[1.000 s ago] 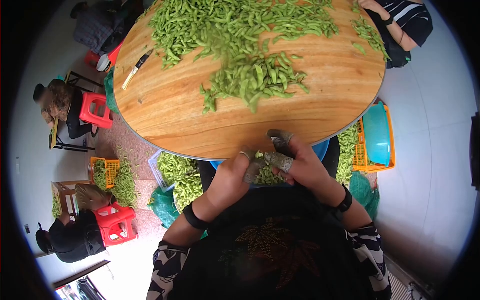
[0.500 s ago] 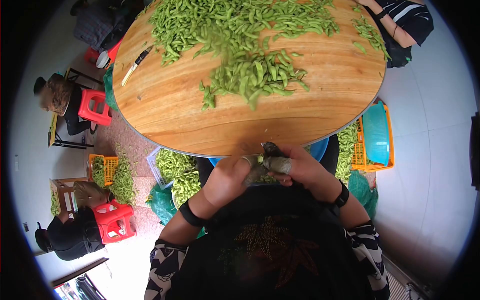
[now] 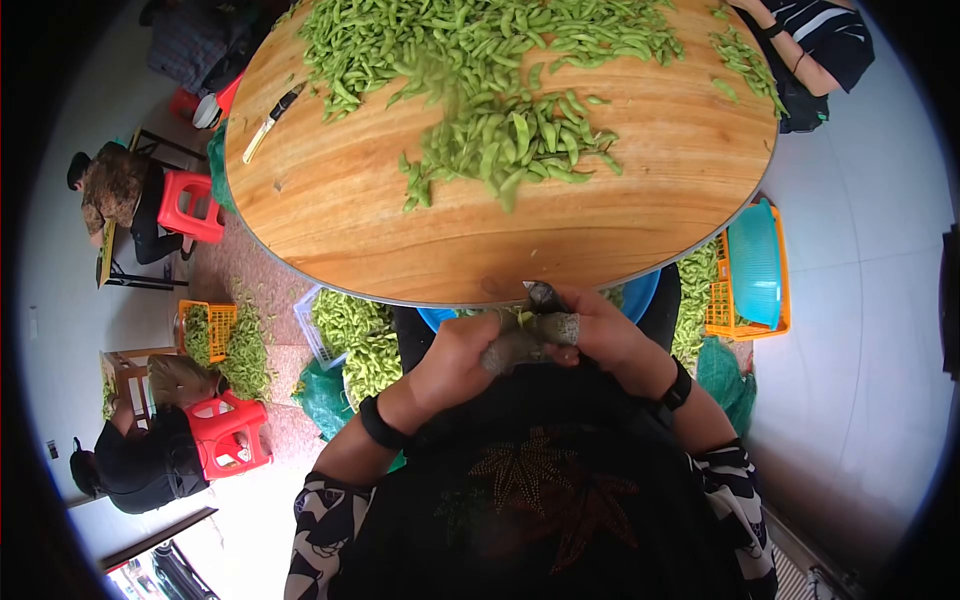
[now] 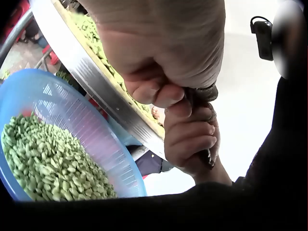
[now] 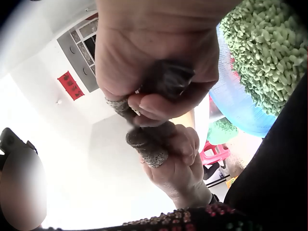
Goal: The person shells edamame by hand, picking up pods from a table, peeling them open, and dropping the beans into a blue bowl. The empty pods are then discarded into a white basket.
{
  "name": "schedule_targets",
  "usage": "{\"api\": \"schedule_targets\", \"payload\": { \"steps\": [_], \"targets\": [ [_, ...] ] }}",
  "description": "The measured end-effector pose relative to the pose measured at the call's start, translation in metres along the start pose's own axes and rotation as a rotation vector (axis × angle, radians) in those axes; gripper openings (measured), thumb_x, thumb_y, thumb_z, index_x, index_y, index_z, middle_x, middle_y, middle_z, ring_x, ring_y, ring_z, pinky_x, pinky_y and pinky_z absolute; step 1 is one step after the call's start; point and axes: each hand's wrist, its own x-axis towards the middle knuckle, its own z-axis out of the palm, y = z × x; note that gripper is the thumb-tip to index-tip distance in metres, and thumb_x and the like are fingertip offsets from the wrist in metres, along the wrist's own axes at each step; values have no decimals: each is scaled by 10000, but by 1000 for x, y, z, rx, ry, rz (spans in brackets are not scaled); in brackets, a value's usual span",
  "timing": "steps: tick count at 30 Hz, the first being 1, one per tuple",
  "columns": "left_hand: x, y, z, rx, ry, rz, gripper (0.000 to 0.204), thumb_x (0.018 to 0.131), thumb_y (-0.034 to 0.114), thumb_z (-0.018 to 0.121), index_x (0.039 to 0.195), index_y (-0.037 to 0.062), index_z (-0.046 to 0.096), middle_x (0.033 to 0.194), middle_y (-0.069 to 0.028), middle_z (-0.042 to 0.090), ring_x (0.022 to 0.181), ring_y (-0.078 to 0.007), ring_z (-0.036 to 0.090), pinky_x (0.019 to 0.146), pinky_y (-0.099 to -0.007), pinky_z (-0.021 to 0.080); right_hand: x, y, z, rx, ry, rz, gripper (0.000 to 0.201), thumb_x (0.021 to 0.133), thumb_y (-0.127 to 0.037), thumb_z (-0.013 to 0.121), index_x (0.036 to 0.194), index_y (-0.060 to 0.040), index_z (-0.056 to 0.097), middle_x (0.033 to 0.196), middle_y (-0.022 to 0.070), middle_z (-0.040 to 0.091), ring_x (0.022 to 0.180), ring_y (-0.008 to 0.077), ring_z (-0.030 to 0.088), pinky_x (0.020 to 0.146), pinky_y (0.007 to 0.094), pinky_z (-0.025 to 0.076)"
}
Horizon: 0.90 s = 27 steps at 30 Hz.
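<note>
Left hand: the left hand (image 3: 455, 350) is curled, its wrapped thumb and fingers pinching one side of a small green pod (image 3: 522, 317).
Right hand: the right hand (image 3: 612, 335) is curled too, thumb and fingers closed on the pod's other side; the fingertips of both hands meet around it.
Finger wraps: grey, stained coverings (image 3: 556, 328) on thumbs and fingers.
Green pod: between the two hands, just beyond the near edge of the wooden table (image 3: 350, 220), in front of the dark top (image 3: 540, 480).
Blue basket: below the hands, holding shelled beans (image 4: 57, 166); its wall (image 4: 98, 130) shows in the left wrist view.
On the table: heaped pods (image 3: 500, 140) and a knife (image 3: 272, 124).
Hard to make out: most of the pod is covered by fingers; a dark, shiny piece (image 5: 174, 79) at the right palm is blurred, and I cannot tell whether it is a tool or a wrap.
</note>
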Motion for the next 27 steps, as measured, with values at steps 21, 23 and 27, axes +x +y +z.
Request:
{"api": "schedule_targets", "payload": {
  "steps": [21, 23, 27],
  "targets": [
    [-2, -5, 1, 122, -4, -107, 99, 845, 59, 595, 919, 3, 560, 730, -164, 624, 700, -297, 652, 611, -347, 492, -5, 3, -2, -793, 255, -286, 260, 796, -173, 704, 990, -30, 606, 798, 24, 634, 725, 196, 616, 641, 318, 483],
    [-3, -7, 3, 180, 59, -60, 77, 867, 66, 591, 910, 5, 570, 717, -109, 626, 658, -201, 620, 585, -306, 479, 1, 16, -5, -1106, 448, -434, 214, 745, -155, 716, 859, -20, 595, 780, 120, 627, 707, 280, 618, 626, 358, 477],
    [-6, -11, 0, 100, 196, -187, 207, 797, 1, 607, 999, -7, 562, 797, -204, 641, 797, -354, 669, 649, -351, 514, -5, 17, 2, -1278, 444, -516, 210, 721, -138, 703, 804, -5, 562, 757, 187, 591, 708, 357, 596, 601, 381, 469]
  ]
}}
